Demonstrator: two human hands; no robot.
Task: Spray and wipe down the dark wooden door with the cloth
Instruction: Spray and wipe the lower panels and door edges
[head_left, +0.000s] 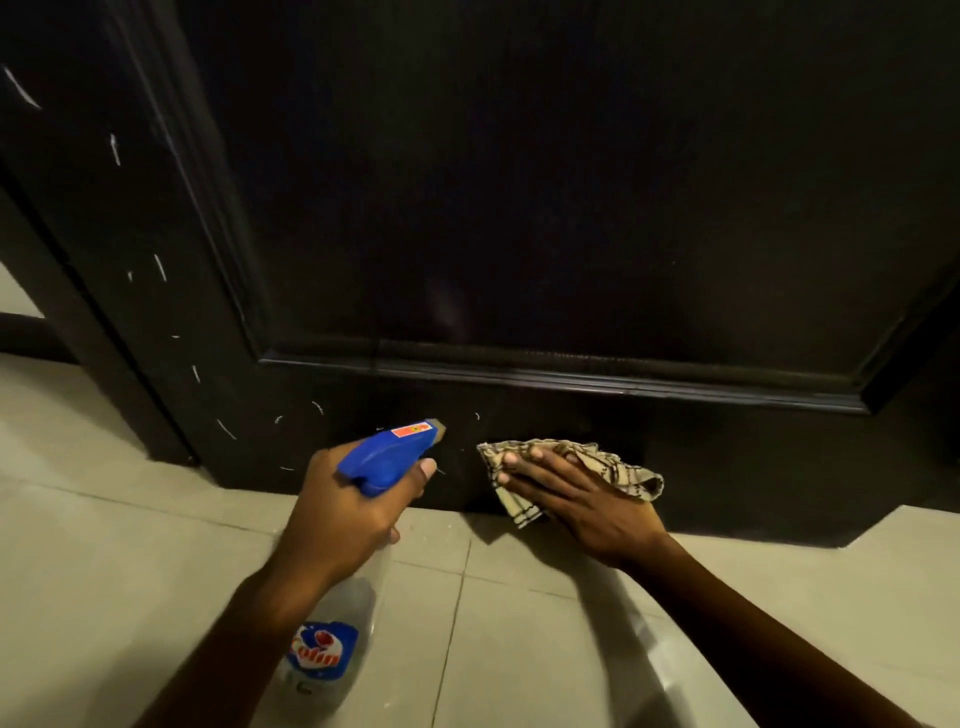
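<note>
Head view: left hand (343, 514) wraps the spray bottle (384, 457), nozzle toward the dark door (571, 182); right hand (576, 499), fingers spread, presses the checked cloth (618, 467) against its bottom rail.

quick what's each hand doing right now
Left hand: closed around the spray bottle, finger on the blue trigger head.
Right hand: open and flat, pressing the checked cloth against the bottom of the dark door.

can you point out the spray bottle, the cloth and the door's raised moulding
spray bottle (387, 457): head view, on its blue trigger head
cloth (610, 465): head view, on the checked fabric above the fingers
raised moulding (571, 371): head view, on the bottom rail of the door panel
</note>
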